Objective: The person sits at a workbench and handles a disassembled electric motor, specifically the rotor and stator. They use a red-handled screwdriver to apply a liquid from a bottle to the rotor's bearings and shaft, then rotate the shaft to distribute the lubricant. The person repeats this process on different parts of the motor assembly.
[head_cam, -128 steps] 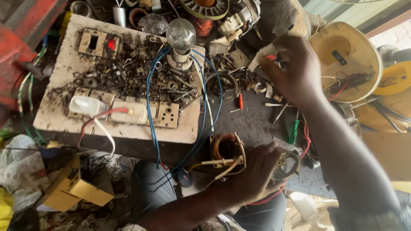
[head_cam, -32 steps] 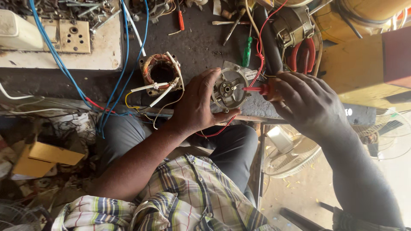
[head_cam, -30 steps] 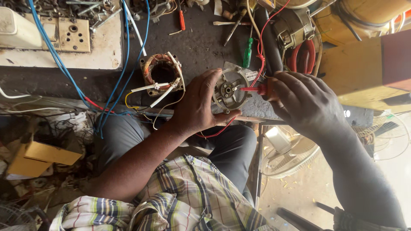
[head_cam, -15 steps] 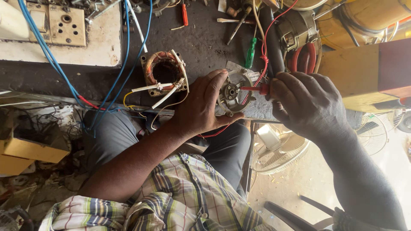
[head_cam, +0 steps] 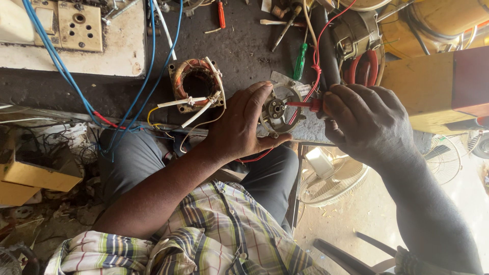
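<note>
My left hand (head_cam: 239, 127) grips a round grey metal motor end cover (head_cam: 277, 109) at the near edge of the dark workbench (head_cam: 239, 46). My right hand (head_cam: 369, 125) holds a red-handled screwdriver (head_cam: 305, 104) whose tip points into the cover's centre. A copper-wound stator (head_cam: 193, 84) with white sleeved leads lies on the bench just left of my left hand. A red wire (head_cam: 318, 56) runs up past the cover.
Blue cables (head_cam: 137, 97) cross the bench from a white socket board (head_cam: 76, 30). A green screwdriver (head_cam: 300, 61) and a second motor (head_cam: 359, 35) lie behind the cover. A yellow and red box (head_cam: 438, 86) stands at right. A fan guard (head_cam: 333, 181) lies on the floor below.
My right hand came back from the far bench with the red screwdriver and set its tip to the cover. The view has dropped towards my lap and moved closer.
</note>
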